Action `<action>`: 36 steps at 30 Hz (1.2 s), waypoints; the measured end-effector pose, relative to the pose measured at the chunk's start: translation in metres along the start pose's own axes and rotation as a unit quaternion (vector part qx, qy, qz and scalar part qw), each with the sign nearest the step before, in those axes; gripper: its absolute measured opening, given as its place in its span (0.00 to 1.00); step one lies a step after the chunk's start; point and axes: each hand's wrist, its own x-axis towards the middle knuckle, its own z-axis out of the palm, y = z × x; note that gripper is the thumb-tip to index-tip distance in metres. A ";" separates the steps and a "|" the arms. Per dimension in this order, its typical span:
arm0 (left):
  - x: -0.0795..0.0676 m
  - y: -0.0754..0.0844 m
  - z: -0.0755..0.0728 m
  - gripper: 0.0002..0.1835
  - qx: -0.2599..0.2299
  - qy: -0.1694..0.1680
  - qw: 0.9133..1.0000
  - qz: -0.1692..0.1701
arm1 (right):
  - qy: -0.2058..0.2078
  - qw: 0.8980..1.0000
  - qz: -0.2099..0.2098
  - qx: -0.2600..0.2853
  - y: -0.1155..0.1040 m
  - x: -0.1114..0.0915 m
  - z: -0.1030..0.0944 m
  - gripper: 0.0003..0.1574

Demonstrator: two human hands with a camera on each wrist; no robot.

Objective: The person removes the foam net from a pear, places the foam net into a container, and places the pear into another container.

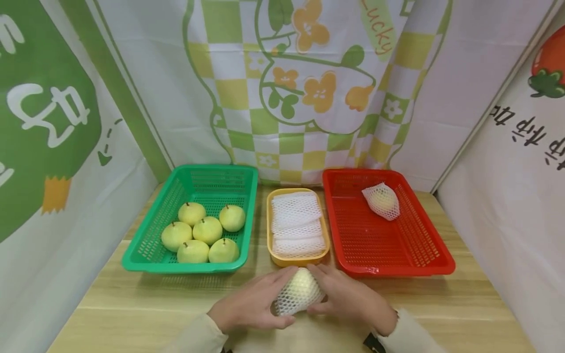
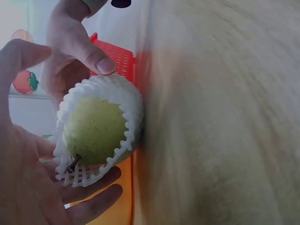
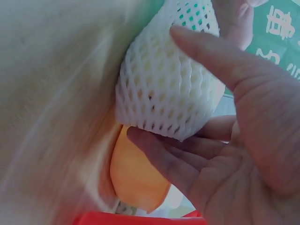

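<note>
A pale yellow-green pear (image 2: 96,129) sits partly inside a white foam net sleeve (image 3: 161,84), close over the table in front of me. Its stem end pokes out of the net's opening, which faces my left hand in the left wrist view. With thumb and fingers on the net, my right hand (image 1: 350,296) holds the pear from the right side. My left hand (image 1: 251,301) lies around the other side, its fingers extended behind the stem end and its thumb standing away from the fruit in the left wrist view.
A green basket (image 1: 132,257) with several bare pears (image 1: 207,230) stands at the left. Behind my hands is a yellow tray (image 1: 270,220) of folded white foam nets (image 1: 296,220). The red basket (image 1: 362,235) at the right contains one netted pear (image 1: 382,201).
</note>
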 end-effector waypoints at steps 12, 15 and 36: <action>0.015 0.006 0.013 0.58 0.060 0.006 0.997 -0.039 | 0.066 0.997 -0.018 0.035 -0.002 -0.022 0.004 0.25; 0.018 0.005 0.015 0.56 0.069 0.016 0.997 -0.036 | 0.063 0.997 -0.011 0.043 0.001 -0.024 0.005 0.24; 0.007 -0.009 0.005 0.46 -0.017 0.033 0.999 0.004 | 0.069 0.991 -0.111 0.025 0.014 -0.002 0.018 0.40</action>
